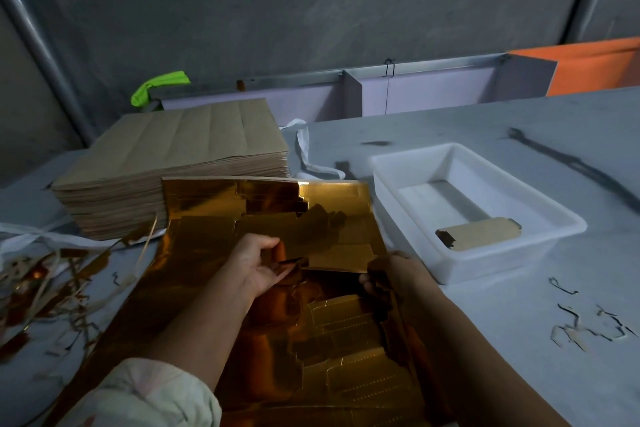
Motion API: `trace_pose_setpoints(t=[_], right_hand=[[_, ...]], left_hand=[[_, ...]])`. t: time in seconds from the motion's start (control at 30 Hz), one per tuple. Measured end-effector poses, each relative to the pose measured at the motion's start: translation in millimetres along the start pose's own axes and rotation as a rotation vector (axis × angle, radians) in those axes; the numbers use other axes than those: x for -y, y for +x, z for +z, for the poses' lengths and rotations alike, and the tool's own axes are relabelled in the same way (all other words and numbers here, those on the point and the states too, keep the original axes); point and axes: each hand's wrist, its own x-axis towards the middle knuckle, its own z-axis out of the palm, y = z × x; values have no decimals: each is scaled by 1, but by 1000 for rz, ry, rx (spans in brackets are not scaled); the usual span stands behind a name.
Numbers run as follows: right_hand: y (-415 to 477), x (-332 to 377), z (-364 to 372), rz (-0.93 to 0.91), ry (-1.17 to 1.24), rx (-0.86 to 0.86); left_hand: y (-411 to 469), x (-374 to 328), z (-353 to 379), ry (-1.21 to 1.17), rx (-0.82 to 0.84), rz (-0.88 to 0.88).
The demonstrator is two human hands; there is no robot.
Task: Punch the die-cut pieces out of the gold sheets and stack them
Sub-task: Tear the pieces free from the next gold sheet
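Left hand fingers pinch a die-cut piece from the gold sheet; right hand fingers clamp the sheet's right edge.

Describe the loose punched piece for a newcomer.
Find the white tub on the table, right of the gold sheet. One flat piece lies inside, by its near wall. Unlike the shiny sheet, it shows a dull tan face, notched at its left end.

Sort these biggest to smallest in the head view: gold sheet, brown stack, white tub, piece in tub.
Gold sheet, though nearest the camera
Brown stack and white tub: look alike
Piece in tub
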Motion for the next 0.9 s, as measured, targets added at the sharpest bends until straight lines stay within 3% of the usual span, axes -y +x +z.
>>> trace_pose_setpoints(t=[0.4, 0.9], right_hand=[[-6, 4, -3, 12, 0, 34], [-6, 2, -1, -19, 69, 32]], left_hand=[[-6, -4, 14, 426, -69, 51], [-7, 17, 19, 488, -25, 95]])
